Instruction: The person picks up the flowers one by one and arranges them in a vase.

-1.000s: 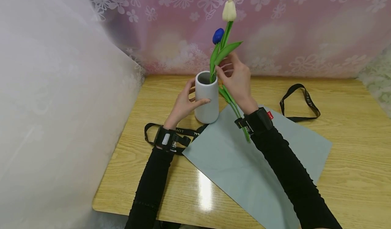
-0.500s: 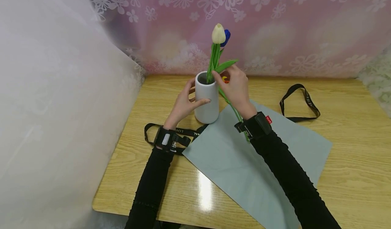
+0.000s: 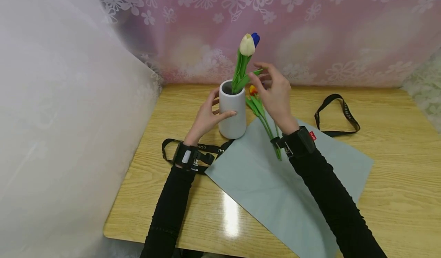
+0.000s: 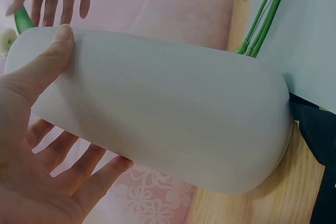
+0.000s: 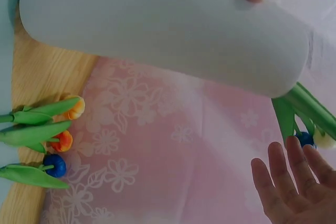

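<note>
A white vase (image 3: pixel 232 116) stands upright on the wooden table, and my left hand (image 3: pixel 205 119) grips it around its side, thumb across the front. A white tulip (image 3: pixel 247 45) and a blue tulip (image 3: pixel 255 40) rise from its mouth, their green leaves leaning over the rim. My right hand (image 3: pixel 275 93) is just right of these leaves, fingers extended and loosely bent. In the right wrist view its fingers (image 5: pixel 283 174) are spread, with nothing held between them. The left wrist view shows the left thumb (image 4: pixel 55 53) near the vase's rim end.
More tulips lie right of the vase, among them an orange tulip (image 5: pixel 63 141) and another blue tulip (image 5: pixel 54 165), stems over a grey bag (image 3: pixel 293 185). Black bag straps (image 3: pixel 349 114) loop on the table (image 3: pixel 396 135) at both sides. A pink floral curtain (image 3: pixel 330 40) hangs behind.
The white tulip has gone down into the vase beside the blue one. My right hand has let go of it and drawn back right; the left hand keeps its place on the vase.
</note>
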`<state>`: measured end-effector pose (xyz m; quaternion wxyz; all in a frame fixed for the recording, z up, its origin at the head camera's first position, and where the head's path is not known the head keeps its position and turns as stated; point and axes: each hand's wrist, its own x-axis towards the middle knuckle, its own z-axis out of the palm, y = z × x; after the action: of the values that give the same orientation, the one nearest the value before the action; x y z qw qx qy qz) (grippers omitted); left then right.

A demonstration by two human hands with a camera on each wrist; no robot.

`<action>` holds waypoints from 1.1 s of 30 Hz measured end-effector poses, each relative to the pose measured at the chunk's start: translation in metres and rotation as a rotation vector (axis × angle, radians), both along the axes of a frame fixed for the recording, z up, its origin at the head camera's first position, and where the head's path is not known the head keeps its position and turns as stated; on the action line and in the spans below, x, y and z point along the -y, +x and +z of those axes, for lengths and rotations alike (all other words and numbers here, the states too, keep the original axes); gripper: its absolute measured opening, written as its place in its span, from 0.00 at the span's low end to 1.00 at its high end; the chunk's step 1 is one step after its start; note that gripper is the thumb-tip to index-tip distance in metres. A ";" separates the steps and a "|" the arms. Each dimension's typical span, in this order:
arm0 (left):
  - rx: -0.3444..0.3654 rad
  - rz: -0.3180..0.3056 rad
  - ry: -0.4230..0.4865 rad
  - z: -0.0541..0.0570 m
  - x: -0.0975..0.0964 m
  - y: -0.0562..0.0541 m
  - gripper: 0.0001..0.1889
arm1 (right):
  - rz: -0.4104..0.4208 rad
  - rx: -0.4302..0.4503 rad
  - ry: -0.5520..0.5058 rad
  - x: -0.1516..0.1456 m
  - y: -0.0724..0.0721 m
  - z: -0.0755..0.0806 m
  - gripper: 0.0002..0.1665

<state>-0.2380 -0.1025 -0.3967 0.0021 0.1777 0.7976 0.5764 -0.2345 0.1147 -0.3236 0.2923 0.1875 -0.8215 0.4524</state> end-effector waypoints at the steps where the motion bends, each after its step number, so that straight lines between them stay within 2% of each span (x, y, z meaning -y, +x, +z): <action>1: -0.001 0.000 0.000 0.000 0.000 0.000 0.44 | -0.007 -0.009 -0.010 -0.002 0.000 0.000 0.24; 9: -0.011 -0.003 0.000 0.001 -0.001 0.000 0.44 | -0.072 -0.033 -0.083 -0.022 -0.006 -0.005 0.48; 11: -0.015 -0.004 0.001 0.001 -0.001 -0.001 0.44 | -0.095 -0.035 -0.081 -0.027 -0.008 -0.008 0.49; 14: -0.017 -0.003 -0.001 0.002 0.000 -0.002 0.45 | -0.124 -0.002 -0.066 -0.034 -0.013 -0.015 0.43; 19: -0.014 0.003 -0.010 0.003 0.000 -0.002 0.45 | -0.180 0.133 -0.036 -0.046 -0.019 -0.032 0.29; 23: -0.014 0.000 -0.004 0.003 0.000 -0.002 0.45 | -0.211 0.235 0.032 -0.056 -0.024 -0.046 0.23; 33: -0.014 -0.004 0.015 -0.002 0.000 -0.001 0.44 | -0.189 0.580 0.332 -0.072 -0.036 -0.073 0.22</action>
<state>-0.2387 -0.1021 -0.3983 -0.0037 0.1834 0.7927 0.5813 -0.2707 0.1866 -0.3961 0.0528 0.0193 -0.9465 0.3178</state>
